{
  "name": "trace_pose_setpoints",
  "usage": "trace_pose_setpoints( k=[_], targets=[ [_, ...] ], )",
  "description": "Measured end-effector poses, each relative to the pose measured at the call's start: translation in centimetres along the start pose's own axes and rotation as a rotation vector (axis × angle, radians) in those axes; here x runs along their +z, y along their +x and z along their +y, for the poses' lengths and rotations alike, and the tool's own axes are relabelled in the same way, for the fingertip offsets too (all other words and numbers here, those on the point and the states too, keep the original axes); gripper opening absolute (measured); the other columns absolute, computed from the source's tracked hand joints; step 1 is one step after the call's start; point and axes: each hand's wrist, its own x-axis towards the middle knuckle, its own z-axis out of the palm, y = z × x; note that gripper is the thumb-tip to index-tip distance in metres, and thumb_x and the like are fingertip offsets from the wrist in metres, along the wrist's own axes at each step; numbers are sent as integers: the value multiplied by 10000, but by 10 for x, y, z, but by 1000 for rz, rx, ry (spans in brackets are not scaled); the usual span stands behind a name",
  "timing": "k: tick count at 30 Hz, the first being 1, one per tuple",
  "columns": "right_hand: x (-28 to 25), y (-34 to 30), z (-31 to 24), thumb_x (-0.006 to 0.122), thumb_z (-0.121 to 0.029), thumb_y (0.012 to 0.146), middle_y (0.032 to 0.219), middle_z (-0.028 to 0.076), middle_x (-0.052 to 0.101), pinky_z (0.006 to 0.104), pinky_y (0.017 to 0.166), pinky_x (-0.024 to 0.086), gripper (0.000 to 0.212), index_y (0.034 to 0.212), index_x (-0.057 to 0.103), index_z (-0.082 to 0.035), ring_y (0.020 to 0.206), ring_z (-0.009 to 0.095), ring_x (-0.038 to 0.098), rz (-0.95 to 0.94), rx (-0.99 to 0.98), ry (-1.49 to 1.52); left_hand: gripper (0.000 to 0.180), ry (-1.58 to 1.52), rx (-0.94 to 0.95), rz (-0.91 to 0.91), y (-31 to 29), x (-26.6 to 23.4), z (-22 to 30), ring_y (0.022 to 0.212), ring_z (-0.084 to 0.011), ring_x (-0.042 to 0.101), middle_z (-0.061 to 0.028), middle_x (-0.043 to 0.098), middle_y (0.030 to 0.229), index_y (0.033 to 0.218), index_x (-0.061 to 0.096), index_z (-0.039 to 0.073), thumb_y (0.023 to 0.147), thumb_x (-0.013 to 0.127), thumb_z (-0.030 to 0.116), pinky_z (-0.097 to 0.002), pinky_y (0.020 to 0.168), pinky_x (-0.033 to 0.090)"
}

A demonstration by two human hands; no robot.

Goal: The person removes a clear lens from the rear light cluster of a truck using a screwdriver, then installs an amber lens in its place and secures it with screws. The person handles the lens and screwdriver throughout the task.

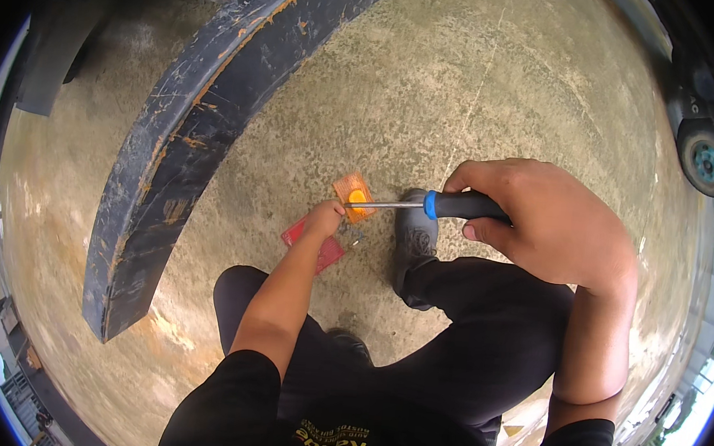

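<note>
In my right hand (546,217) is a screwdriver (469,205) with a black handle and a blue collar, my fingers closed round the handle. Its long metal shaft points left, lying nearly level in the picture. My left hand (324,218) is closed beside the shaft's tip; what its fingers pinch is too small to make out. Just beyond the tip appears an orange rectangular lens (367,215) with a bright yellow-orange round part (357,199). Partly behind my left forearm, a red rectangular lens (331,257) lies on the floor. Small loose pieces (355,241) lie beside it, too small to name.
A long, dark, scratched beam (173,158) with rusty edges curves across the left side. My dark shoe (415,236) stands on the stained concrete floor (383,99), close to the lenses. A vehicle wheel (706,162) shows at the far right.
</note>
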Motion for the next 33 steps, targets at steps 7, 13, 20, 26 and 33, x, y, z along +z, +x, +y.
trace_pose_setpoints(
  k=[7, 13, 20, 26, 33],
  targets=[
    [1, -3, -11, 782, -101, 871, 979, 149, 736, 503, 842, 526, 309, 1169, 702, -86, 969, 413, 691, 8, -39, -18, 176, 80, 22, -124, -1, 1, 8, 1075, -344, 731, -176, 768, 1150, 1109, 759, 101, 973, 696, 193, -452, 936, 562],
    [11, -9, -14, 770, -87, 873, 1014, 150, 742, 500, 860, 535, 315, 1182, 706, -85, 990, 410, 693, 31, -42, -18, 164, -13, 23, 49, 7, -4, 14, 1053, -291, 744, -159, 777, 1148, 1128, 759, 95, 974, 701, 104, -423, 934, 572],
    [10, -10, -19, 771, -93, 877, 994, 148, 744, 499, 858, 535, 316, 1186, 708, -71, 985, 408, 698, -6, 13, -42, 175, -115, 27, 49, 12, -9, 11, 1061, -289, 745, -133, 779, 1147, 1172, 760, 113, 1019, 679, 134, -421, 928, 575],
    [11, -13, -25, 773, -99, 881, 995, 151, 745, 497, 846, 535, 310, 1182, 709, -66, 976, 408, 701, 17, 1, -36, 240, -2, 166, 85, 9, 13, 28, 1098, -331, 734, -134, 756, 1203, 1218, 702, 118, 1000, 730, 215, -449, 965, 578],
    [14, -17, -17, 780, -97, 876, 990, 150, 746, 494, 842, 537, 318, 1184, 710, -70, 963, 411, 702, -17, 40, 19, 266, 111, 83, 247, 16, 17, 39, 1132, -339, 735, -165, 741, 1243, 1211, 693, 124, 959, 762, 171, -480, 977, 582]
  ],
)
